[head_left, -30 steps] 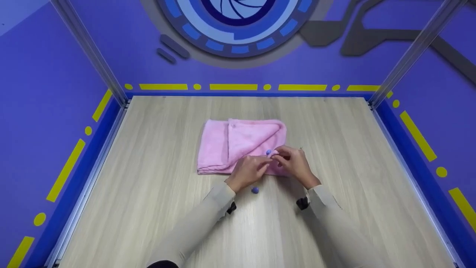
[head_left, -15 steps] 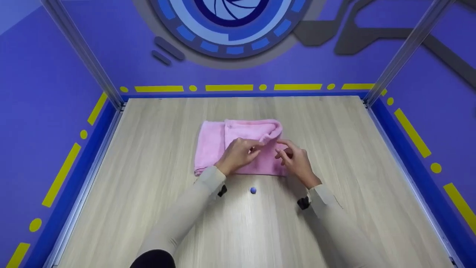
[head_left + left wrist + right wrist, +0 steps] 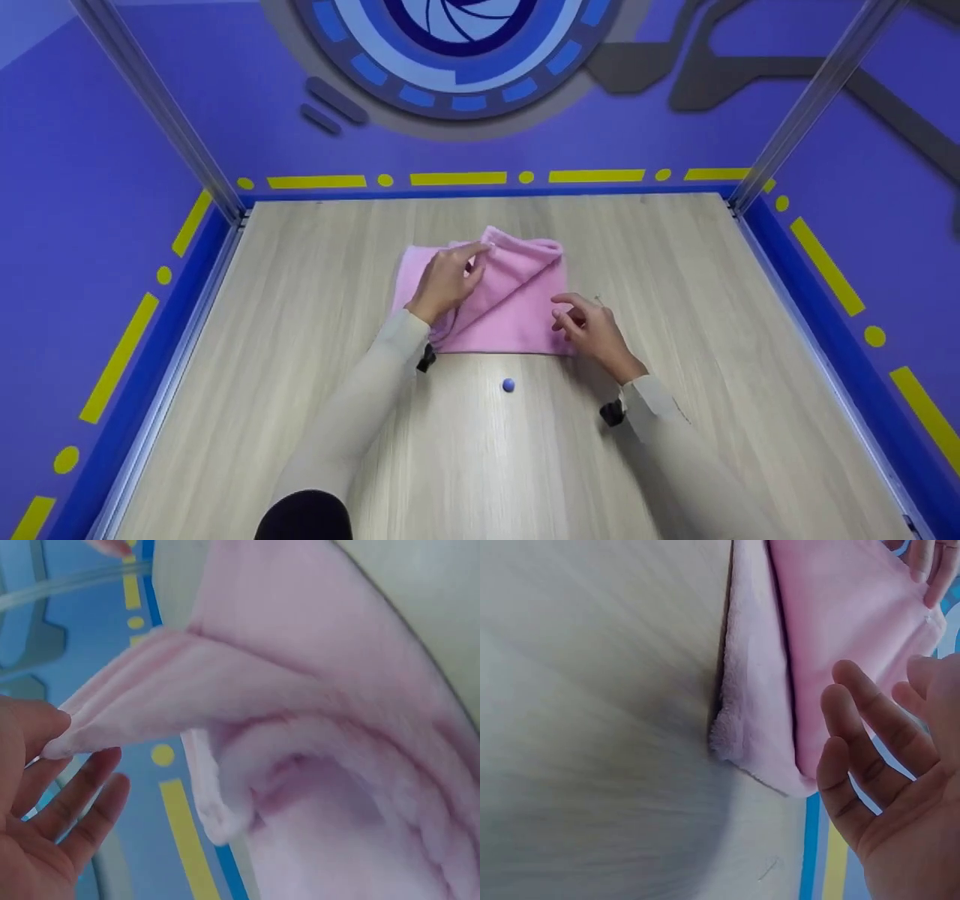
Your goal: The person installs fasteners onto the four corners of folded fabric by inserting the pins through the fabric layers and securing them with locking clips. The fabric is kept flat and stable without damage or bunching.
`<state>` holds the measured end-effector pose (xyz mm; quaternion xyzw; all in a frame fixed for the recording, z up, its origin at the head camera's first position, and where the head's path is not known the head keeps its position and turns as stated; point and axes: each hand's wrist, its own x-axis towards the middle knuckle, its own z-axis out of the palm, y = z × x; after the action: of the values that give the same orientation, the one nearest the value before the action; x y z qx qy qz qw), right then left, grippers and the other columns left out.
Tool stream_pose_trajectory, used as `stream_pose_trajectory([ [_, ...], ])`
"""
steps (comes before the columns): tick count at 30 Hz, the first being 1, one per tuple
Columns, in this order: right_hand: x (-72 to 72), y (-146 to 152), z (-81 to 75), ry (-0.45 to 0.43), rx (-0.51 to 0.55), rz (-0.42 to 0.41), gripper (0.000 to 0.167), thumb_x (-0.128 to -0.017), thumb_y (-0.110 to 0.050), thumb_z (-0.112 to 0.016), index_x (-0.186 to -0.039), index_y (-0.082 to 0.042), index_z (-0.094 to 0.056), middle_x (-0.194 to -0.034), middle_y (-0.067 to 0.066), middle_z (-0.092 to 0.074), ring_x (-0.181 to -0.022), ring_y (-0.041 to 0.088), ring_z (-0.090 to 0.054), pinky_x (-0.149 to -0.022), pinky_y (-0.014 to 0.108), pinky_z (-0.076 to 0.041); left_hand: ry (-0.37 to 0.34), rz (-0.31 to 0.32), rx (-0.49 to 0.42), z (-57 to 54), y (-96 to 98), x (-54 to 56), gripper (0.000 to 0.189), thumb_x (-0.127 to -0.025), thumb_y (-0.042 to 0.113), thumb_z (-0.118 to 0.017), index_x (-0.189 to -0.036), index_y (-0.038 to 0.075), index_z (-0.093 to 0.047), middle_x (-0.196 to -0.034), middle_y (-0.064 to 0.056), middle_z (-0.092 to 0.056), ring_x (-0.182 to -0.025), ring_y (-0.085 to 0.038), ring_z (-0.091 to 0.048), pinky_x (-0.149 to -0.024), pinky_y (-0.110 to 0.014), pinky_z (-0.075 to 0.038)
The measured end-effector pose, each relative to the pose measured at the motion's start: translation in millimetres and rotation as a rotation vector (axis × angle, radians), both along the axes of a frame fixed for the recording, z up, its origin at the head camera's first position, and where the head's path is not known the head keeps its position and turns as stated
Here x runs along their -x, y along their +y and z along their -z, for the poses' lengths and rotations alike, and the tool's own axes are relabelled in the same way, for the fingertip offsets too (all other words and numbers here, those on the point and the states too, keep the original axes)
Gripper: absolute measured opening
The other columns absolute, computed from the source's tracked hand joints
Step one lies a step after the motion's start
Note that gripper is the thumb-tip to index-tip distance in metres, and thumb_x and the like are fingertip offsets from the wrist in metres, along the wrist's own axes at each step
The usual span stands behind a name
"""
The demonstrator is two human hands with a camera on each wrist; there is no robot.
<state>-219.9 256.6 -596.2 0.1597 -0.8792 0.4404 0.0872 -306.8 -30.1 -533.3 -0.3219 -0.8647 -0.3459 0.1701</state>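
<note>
Wooden tabletop [image 3: 525, 465]: left hand [image 3: 445, 279] pinching pink cloth [image 3: 517, 322], right hand [image 3: 597, 331] relaxed near it.

The left fingers [image 3: 97, 819] pinch a raised corner of pink cloth [image 3: 315, 705].

Cloth [image 3: 517, 326] — fuzzy and matt, smooth wood-grain tabletop [image 3: 480, 465], metal posts [image 3: 159, 106]

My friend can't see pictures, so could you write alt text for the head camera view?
A person's left hand pinches a raised corner of a folded pink cloth on a pale table, while the right hand, holding nothing, is by the cloth's right side. Nearer the camera lies a small round blue object.
</note>
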Motion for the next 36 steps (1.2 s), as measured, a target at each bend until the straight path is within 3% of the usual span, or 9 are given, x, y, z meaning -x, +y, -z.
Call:
stream_pose_trajectory([
  [2, -0.3, 0.6, 0.3, -0.022, -0.007, -0.009, 0.027, -0.103, -0.016, -0.064, -0.126, -0.003, -0.067, -0.079, 0.003, -0.077, -0.059, 0.011, -0.065, -0.055, 0.035, -0.055, -0.016, -0.052, 0.014, 1.9, -5.9, 4.1, 0.036, -0.093, 0.002, -0.07, -0.128, 0.001, -0.07, -0.125, -0.016, -0.071, -0.092, -0.029, -0.073, -0.078, -0.039, -0.062],
  [6, -1.1, 2.1, 1.7, -0.066, -0.02, -0.012, 0.027, -0.102, -0.015, -0.065, -0.126, -0.003, -0.067, -0.08, 0.002, -0.077, -0.061, 0.013, -0.066, -0.053, 0.023, -0.051, -0.076, -0.123, 0.043, 9.1, -16.9, 10.7, 0.047, -0.093, 0.008, -0.071, -0.138, 0.0, -0.062, -0.138, -0.019, -0.063, -0.119, -0.039, -0.065, -0.101, -0.047, -0.054],
  [9, -1.4, 3.3, 2.5, -0.086, -0.025, -0.011, 0.027, -0.102, -0.015, -0.065, -0.126, -0.003, -0.067, -0.081, 0.002, -0.076, -0.062, 0.018, -0.067, -0.053, 0.023, -0.051, -0.1, -0.142, 0.063, 17.8, -23.4, 15.9, 0.053, -0.093, 0.011, -0.071, -0.142, -0.003, -0.056, -0.144, -0.023, -0.058, -0.127, -0.043, -0.059, -0.109, -0.049, -0.047],
  [14, -2.1, 3.6, 4.0, -0.103, -0.023, -0.014, 0.026, -0.102, -0.013, -0.064, -0.126, -0.002, -0.067, -0.081, 0.005, -0.076, -0.065, 0.025, -0.069, -0.053, 0.024, -0.052, -0.148, -0.164, 0.078, 35.3, -33.5, 21.1, 0.059, -0.095, 0.017, -0.07, -0.147, -0.005, -0.05, -0.15, -0.025, -0.05, -0.134, -0.042, -0.052, -0.114, -0.049, -0.042],
  [19, -3.3, 3.9, 6.4, -0.129, -0.017, -0.026, 0.026, -0.103, -0.013, -0.064, -0.126, -0.002, -0.067, -0.083, 0.009, -0.077, -0.065, 0.023, -0.068, -0.053, 0.024, -0.052, -0.321, -0.22, 0.123, 49.4, -39.8, 21.9, 0.069, -0.101, 0.029, -0.064, -0.157, 0.0, -0.036, -0.161, -0.022, -0.036, -0.145, -0.04, -0.041, -0.121, -0.046, -0.033],
  [23, -3.4, 4.7, 7.8, -0.128, -0.013, -0.021, 0.024, -0.103, -0.012, -0.064, -0.125, -0.002, -0.067, -0.082, 0.009, -0.076, -0.062, 0.022, -0.067, -0.052, 0.024, -0.052, -0.424, -0.266, 0.169, 53.4, -40.8, 20.2, 0.07, -0.104, 0.037, -0.057, -0.16, 0.004, -0.031, -0.164, -0.022, -0.03, -0.148, -0.039, -0.036, -0.121, -0.046, -0.031],
  [36, -6.0, 6.0, 6.2, -0.142, 0.012, -0.013, 0.025, -0.102, -0.011, -0.064, -0.125, -0.002, -0.068, -0.083, 0.01, -0.076, -0.065, 0.029, -0.07, -0.053, 0.026, -0.054, -0.464, -0.26, 0.258, 54.5, -35.6, 16.9, 0.063, -0.105, 0.038, -0.052, -0.155, 0.001, -0.041, -0.156, -0.025, -0.042, -0.145, -0.041, -0.04, -0.12, -0.052, -0.032],
])
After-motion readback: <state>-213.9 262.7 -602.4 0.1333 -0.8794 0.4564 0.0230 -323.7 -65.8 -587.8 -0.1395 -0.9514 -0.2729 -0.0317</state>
